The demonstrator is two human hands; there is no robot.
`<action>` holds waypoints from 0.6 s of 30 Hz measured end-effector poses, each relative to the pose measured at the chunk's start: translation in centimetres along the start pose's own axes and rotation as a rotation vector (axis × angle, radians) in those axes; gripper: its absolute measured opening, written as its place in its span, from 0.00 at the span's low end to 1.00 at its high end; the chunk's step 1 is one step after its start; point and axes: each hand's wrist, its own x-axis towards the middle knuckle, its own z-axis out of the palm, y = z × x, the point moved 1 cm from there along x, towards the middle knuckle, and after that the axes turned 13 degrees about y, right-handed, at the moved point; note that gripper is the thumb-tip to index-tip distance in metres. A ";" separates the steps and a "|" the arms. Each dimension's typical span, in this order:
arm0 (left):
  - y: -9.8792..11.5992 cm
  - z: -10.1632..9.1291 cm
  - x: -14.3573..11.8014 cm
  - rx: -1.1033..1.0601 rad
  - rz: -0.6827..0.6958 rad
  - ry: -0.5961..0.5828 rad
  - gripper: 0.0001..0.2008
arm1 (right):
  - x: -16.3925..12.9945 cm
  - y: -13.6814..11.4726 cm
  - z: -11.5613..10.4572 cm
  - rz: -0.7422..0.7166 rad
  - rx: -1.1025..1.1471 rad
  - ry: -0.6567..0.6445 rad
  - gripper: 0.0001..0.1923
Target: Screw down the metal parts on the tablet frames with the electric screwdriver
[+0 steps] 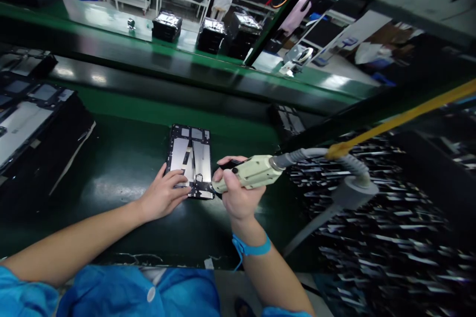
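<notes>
A person in blue sleeves is leaning over a dark green workbench [122, 173]. Near the bench's front edge, the right hand [238, 195], with a blue wrist strap [250, 247], is wrapped closed around a cream electric screwdriver [248, 174] whose tip is pressing at the near right corner of an opened tablet chassis [190, 158]. The left hand [163, 194] is lying flat, fingers spread, on the chassis's near left corner, pinning it down. The work appears to be at the screw-driving step; the next move would likely call for keeping the bit upright and the chassis steady. A grey hose [349, 163] is trailing right from the tool. At the bench's left edge, a stack of chassis [33, 124] is waiting. Beyond, more black units [211, 34] are sitting on a green conveyor [111, 20].
</notes>
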 end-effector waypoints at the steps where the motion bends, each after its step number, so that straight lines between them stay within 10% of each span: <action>1: -0.1 0.0 0.0 0.001 -0.001 0.003 0.11 | -0.2 0.1 0.2 0.008 0.007 -0.005 0.10; 18: -0.6 0.6 0.1 -0.024 -0.061 0.038 0.11 | -1.7 1.1 0.2 0.084 0.004 -0.067 0.11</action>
